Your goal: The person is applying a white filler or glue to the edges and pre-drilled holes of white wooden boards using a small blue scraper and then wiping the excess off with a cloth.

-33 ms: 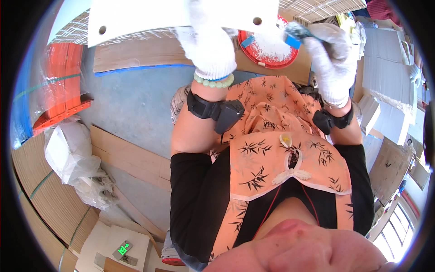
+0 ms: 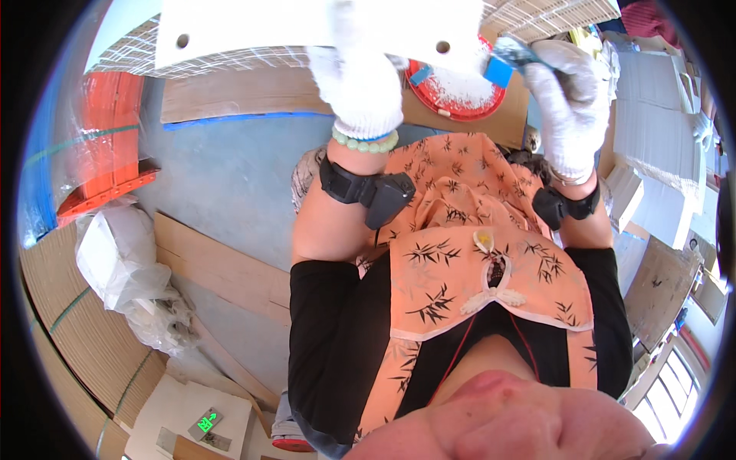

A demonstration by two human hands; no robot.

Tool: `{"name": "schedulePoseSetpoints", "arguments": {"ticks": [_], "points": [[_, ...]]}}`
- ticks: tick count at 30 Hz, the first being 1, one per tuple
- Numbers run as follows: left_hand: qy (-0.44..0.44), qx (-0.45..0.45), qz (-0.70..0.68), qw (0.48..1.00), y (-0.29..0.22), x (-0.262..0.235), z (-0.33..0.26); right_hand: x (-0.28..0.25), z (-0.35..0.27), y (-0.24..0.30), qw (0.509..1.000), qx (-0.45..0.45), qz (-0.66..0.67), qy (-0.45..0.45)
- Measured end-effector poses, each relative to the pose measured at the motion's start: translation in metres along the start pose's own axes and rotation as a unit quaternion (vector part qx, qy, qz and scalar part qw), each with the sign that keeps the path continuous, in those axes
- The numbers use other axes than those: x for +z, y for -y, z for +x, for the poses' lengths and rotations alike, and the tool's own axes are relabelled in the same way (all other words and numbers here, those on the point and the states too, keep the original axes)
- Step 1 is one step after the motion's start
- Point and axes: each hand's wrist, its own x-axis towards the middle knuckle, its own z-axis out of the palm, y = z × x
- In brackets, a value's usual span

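Note:
My left hand (image 2: 360, 88), in a white knitted glove, grips the near edge of a white panel (image 2: 245, 32). The panel has a round hole near each end, and glare washes out part of the glove against it. To the right, my right hand (image 2: 571, 96), in a worn white glove, has its fingers curled round a small blue-grey tool (image 2: 515, 51); its exact kind cannot be made out. The tool's end is close to a red-rimmed bucket (image 2: 458, 115) with white material inside. Blue patches show at the bucket's rim, one beside the tool.
White slatted racks (image 2: 222, 65) run beneath the panel. Cardboard (image 2: 238, 100) lies on the floor beyond. At left are an orange-red piece (image 2: 111, 126), crumpled plastic (image 2: 126, 253) and stacked cardboard (image 2: 77, 307). Stacked white sheets (image 2: 655, 115) stand at right.
The panel and both hands appear slightly farther right and lower in the picture. Both grips stay the same.

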Motion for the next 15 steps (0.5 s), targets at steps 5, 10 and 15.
{"name": "schedulePoseSetpoints", "arguments": {"ticks": [5,10,15], "points": [[0.205,0.08,-0.174,0.96,0.025,-0.015,-0.008,-0.012,0.021,-0.016,0.974,0.068,0.203,-0.069],[0.253,0.029,0.023,0.967,0.009,0.0,-0.025,-0.019,0.043,-0.01,0.878,0.087,0.469,0.031],[0.32,-0.021,0.023,0.947,0.0,0.001,-0.025,-0.01,0.048,0.003,0.764,0.167,0.616,0.096]]}}
